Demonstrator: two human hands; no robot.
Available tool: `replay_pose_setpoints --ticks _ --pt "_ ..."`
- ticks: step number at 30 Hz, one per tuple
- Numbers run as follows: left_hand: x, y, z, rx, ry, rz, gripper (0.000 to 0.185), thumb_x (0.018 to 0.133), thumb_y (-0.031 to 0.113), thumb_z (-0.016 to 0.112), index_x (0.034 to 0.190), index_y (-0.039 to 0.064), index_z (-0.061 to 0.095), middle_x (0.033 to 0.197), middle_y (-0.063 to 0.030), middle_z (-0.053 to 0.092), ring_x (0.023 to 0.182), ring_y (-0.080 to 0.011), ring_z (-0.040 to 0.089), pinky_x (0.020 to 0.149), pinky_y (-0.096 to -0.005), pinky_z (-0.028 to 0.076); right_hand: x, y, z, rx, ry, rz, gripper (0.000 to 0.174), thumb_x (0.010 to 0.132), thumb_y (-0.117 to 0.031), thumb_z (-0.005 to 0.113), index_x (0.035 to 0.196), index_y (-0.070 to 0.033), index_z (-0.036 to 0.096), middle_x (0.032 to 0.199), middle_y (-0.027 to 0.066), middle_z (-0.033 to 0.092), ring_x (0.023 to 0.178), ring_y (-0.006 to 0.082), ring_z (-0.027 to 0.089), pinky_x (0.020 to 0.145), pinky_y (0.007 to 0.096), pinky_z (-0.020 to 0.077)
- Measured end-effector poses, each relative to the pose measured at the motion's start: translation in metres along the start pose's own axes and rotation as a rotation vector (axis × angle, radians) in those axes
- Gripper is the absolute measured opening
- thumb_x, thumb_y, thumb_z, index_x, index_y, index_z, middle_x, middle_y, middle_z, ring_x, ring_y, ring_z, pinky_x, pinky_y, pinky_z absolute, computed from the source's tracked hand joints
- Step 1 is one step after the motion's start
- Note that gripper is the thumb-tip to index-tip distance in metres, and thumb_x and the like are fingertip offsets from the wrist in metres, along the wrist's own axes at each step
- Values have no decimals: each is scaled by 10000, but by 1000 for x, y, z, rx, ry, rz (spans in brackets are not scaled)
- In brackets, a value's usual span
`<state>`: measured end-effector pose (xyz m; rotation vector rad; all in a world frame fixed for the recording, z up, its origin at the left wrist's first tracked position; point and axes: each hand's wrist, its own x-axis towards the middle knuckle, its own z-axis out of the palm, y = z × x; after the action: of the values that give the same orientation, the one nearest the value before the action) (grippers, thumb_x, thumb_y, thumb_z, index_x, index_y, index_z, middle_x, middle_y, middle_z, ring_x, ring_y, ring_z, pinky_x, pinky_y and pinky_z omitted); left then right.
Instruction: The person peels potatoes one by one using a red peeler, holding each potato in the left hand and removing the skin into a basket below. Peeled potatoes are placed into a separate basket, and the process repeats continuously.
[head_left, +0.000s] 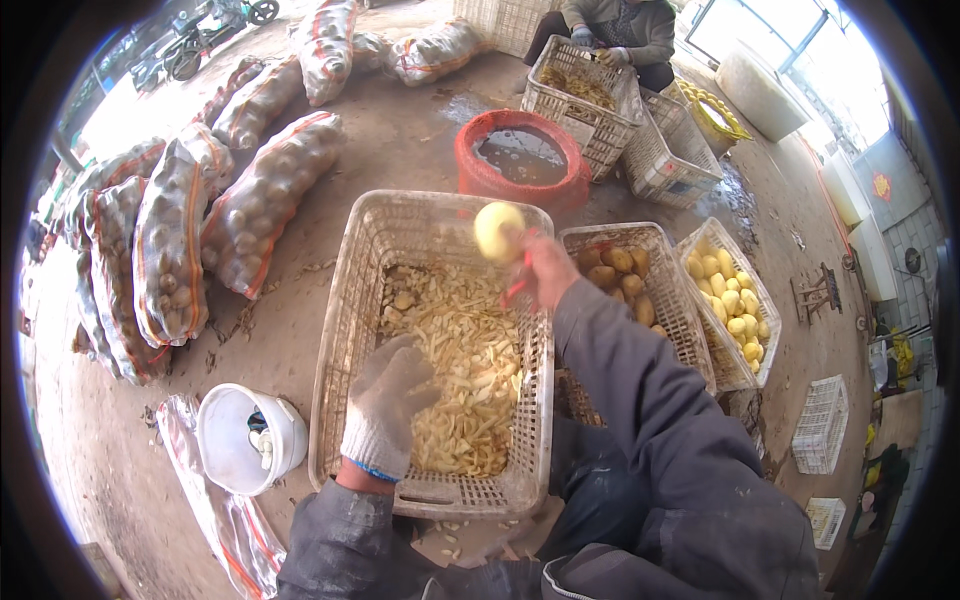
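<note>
My right hand (553, 271) is bare and closed around a red-handled tool (519, 285), probably a peeler, blurred by motion. At its fingertips is a pale yellow peeled potato (499, 231); whether the fingers grip it or it is loose in the air I cannot tell. My left hand (386, 401), in a dirty white knit glove, hovers over the crate with fingers apart and nothing in it. Beneath both hands stands a plastic crate (431, 504) with slotted walls, its floor covered in potato peelings (469, 375).
Right of the crate are a crate of unpeeled potatoes (619, 270) and one of peeled potatoes (731, 296). A red tub (525, 191) of murky water stands ahead, near a seated person (637, 34). Mesh potato sacks (270, 199) and a white bucket (289, 442) lie left.
</note>
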<state>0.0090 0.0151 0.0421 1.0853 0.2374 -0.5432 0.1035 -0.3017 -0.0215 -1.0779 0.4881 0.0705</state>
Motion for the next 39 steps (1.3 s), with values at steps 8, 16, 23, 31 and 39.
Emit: replay_pose_setpoints --ticks 8,16,23,31,39 --pt "4 3 10 109 -45 -73 488 1081 278 624 1451 -28 536 1258 -144 668 1091 -251 690 882 -412 593 117 -38 -105 175 313 -242 414 923 -302 860 1212 -72 674 1100 111 713 830 216 673 559 463 597" --pt "-3 -4 -2 143 -118 -23 506 1074 306 632 1442 -30 548 1265 -168 678 1083 -280 703 888 -436 594 15 -25 -156 88 337 -232 334 915 -254 873 1123 -79 678 963 127 753 540 95 572 555 363 577" --pt "-6 -4 15 146 -83 -116 501 1094 316 577 1459 -25 537 1284 -191 679 1077 -294 709 862 -419 603 -96 13 -276 -189 643 -270 316 915 -205 859 1120 -20 705 890 124 753 474 111 585 433 297 507" --pt "-8 -10 12 110 -112 -127 526 1098 323 584 1474 -39 516 1283 -196 667 1087 -293 711 879 -408 616 -139 47 -370 -869 982 50 357 818 -238 905 1042 -6 752 807 135 736 529 205 646 523 377 543" --pt "-2 -24 13 224 -47 -105 567 1113 405 531 1491 -16 498 1301 -208 647 1095 -334 703 820 -423 618 -57 119 -384 -1350 866 159 407 780 -334 899 1043 -53 767 1094 203 768 1029 377 744 919 460 597"
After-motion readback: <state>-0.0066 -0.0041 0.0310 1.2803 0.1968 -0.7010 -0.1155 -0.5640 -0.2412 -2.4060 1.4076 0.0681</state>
